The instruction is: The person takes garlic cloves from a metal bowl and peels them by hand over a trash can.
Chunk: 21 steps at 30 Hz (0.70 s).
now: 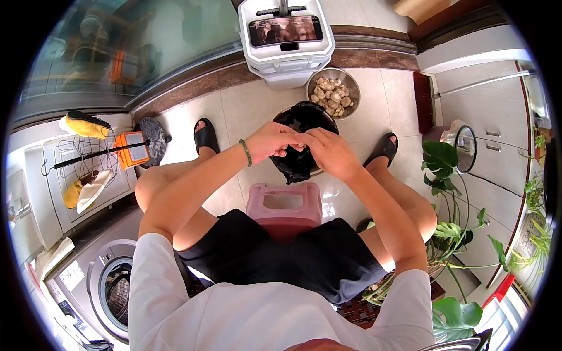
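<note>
My left hand (275, 140) and my right hand (328, 151) meet over a bin lined with a black bag (297, 167). The fingers of both are bent and pressed together at the tips, around something too small to name. A green beaded bracelet circles my left wrist. Beyond the bin, a metal bowl (356, 93) holds several pale, garlic-like bulbs and pieces (332, 95).
A phone (285, 30) lies on a white box-like container (257, 55) ahead. A pink stool (285, 202) stands between my legs. Washing machine (114, 286) and wire rack at left; broom (424, 102), cabinets (483, 105) and potted plants (448, 228) at right.
</note>
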Each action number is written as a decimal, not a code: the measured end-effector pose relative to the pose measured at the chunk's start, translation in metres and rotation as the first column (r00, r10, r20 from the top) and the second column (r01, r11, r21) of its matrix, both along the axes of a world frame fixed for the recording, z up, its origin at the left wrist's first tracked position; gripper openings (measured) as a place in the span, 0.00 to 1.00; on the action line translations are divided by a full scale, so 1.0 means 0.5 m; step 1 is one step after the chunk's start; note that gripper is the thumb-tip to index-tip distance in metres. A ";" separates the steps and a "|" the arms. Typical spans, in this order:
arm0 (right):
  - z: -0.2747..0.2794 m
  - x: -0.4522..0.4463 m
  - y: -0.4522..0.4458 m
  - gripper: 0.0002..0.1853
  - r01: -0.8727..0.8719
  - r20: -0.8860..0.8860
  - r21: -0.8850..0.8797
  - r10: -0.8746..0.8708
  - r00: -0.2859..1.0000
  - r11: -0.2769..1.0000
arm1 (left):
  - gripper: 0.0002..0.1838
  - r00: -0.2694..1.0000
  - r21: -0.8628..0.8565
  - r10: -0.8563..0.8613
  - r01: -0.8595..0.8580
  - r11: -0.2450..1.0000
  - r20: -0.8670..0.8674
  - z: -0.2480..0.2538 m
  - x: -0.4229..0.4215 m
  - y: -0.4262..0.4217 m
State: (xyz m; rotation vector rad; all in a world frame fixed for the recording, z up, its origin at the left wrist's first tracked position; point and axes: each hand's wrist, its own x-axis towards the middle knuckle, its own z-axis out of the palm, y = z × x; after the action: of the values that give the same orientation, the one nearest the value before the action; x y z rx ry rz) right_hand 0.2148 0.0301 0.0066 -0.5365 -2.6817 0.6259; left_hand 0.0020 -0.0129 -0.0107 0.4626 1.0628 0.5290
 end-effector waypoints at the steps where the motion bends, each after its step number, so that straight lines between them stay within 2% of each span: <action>1: -0.003 -0.001 -0.001 0.27 0.009 -0.039 0.002 -0.009 0.999 1.000 | 0.10 1.000 0.000 -0.005 0.005 1.000 0.003 0.002 0.001 0.000; 8: -0.014 -0.006 -0.006 0.20 0.049 -0.107 -0.042 -0.054 0.993 0.998 | 0.11 1.000 -0.025 0.004 -0.004 1.000 0.001 -0.004 0.006 -0.002; 15: -0.023 -0.007 -0.009 0.21 0.045 -0.137 -0.055 -0.052 0.989 0.998 | 0.12 0.997 -0.027 0.073 -0.072 0.997 0.032 -0.019 0.006 -0.006; 21: -0.026 -0.007 -0.012 0.21 0.106 -0.116 -0.228 -0.136 0.984 0.968 | 0.12 0.988 0.010 0.156 -0.157 0.988 0.006 0.000 0.015 -0.003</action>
State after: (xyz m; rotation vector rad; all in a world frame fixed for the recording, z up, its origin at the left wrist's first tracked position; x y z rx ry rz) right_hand 0.2115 0.0243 -0.0066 -0.6872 -2.4503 0.8978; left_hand 0.0097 -0.0143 -0.0109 0.3886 1.0972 0.6747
